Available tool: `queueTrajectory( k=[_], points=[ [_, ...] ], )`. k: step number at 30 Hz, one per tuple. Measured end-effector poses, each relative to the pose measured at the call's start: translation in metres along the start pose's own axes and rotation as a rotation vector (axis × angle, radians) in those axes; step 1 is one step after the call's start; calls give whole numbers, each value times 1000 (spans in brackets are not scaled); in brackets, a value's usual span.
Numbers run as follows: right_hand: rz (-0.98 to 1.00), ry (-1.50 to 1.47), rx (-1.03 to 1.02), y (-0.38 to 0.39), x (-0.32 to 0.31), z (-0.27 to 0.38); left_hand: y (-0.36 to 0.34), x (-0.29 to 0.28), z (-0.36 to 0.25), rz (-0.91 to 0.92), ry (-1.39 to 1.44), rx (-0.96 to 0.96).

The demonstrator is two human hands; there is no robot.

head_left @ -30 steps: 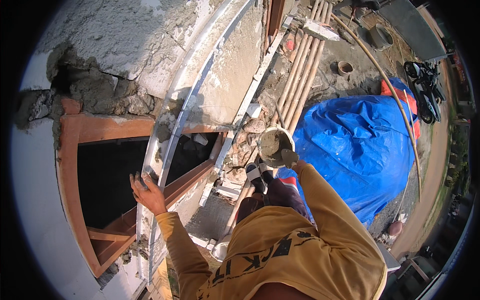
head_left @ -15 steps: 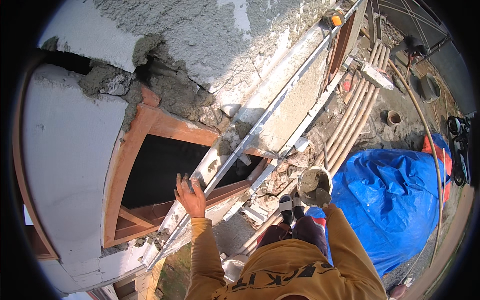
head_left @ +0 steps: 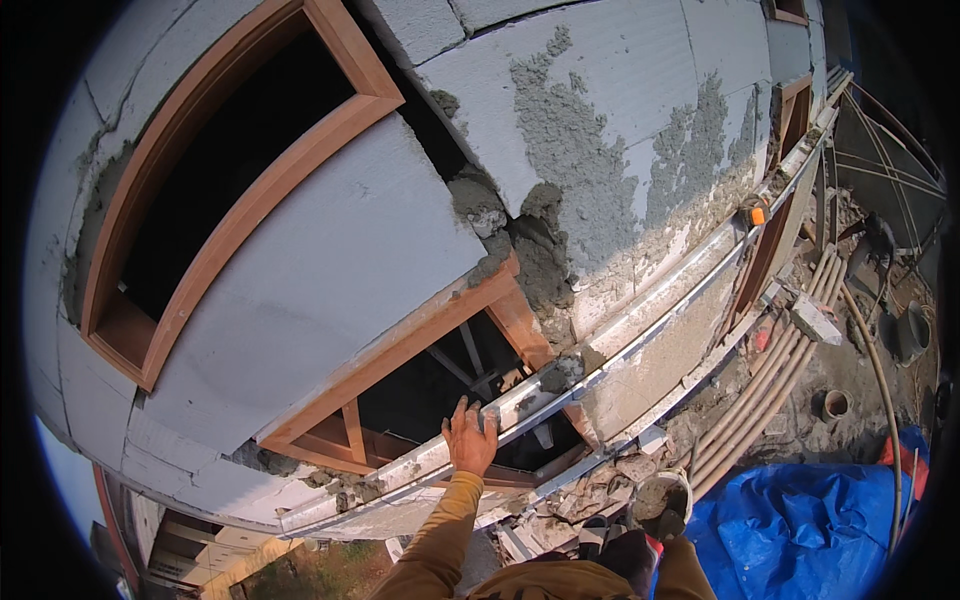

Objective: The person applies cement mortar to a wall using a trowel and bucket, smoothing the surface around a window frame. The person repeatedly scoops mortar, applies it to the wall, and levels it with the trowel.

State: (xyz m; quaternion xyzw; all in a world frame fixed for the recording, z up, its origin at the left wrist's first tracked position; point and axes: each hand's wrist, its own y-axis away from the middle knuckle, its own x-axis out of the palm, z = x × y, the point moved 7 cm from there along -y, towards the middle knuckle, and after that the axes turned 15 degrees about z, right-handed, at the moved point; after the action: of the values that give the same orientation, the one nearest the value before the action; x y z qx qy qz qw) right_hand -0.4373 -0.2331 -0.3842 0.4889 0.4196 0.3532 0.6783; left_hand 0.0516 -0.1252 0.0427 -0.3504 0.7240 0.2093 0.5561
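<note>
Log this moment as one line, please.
left hand: open, on white ledge | right sleeve: at bucket, hand's grip unclear | blue tarp: right of bucket

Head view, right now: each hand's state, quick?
Left hand: open, laid on the pale beam, grasping nothing visible.
Right hand: cannot be told; its sleeve ends by the bucket, the hand too indistinct.

In daylight I see the wall [head_left: 640,110] above my ledge [head_left: 660,308] bright, the window opening [head_left: 415,382] beside it nearly black, the ledge bowed.
</note>
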Motion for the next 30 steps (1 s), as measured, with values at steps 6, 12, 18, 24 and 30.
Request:
queueTrajectory(
  k=[6,12,18,24,30],
  points=[
    [-6,-38,5,12,13,-19,0,3,3,21,14,-7],
    [-27,-79,-2,18,16,-20,-4,4,3,70,34,-54],
    [-35,-109,12,22,21,-31,0,-2,-1,60,59,-9],
    [-45,-123,26,21,24,-40,1,-1,1,18,54,33],
    [-52,-162,31,29,33,-50,2,0,4,19,56,32]
  ],
)
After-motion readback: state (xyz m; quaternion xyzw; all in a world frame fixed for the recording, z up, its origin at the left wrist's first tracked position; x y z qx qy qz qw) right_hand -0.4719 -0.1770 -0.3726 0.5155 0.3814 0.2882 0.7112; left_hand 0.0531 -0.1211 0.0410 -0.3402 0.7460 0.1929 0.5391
